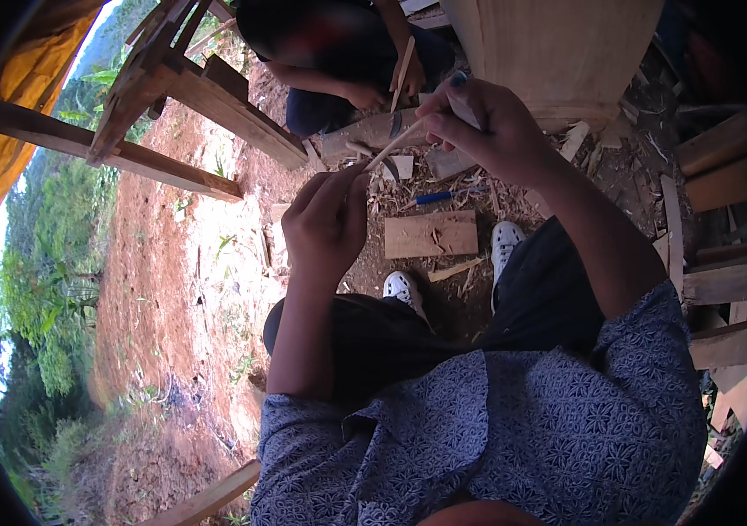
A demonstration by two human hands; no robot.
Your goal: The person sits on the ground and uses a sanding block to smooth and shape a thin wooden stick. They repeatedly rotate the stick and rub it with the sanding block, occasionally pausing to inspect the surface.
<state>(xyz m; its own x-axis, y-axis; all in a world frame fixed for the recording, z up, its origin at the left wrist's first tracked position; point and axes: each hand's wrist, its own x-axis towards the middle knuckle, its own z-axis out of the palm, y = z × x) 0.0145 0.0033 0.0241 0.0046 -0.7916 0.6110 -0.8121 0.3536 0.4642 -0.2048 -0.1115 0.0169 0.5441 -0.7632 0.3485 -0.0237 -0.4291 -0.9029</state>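
A thin pale wooden stick stretches between my two raised hands, above the shavings-strewn ground. My left hand has its fingers closed around the stick's lower left end. Higher up and to the right, my right hand pinches the other end. In that same right hand sits a pale, slim object with a dark teal tip; its kind cannot be made out. Under the stick, a dark curved piece shows partly against the ground. Beyond, a co-worker's hand holds an upright strip of wood.
Between my white shoes lies a wooden block, with a blue-handled tool just past it. A large wooden panel stands far right. Stacked boards line the right side; a timber frame crosses the left.
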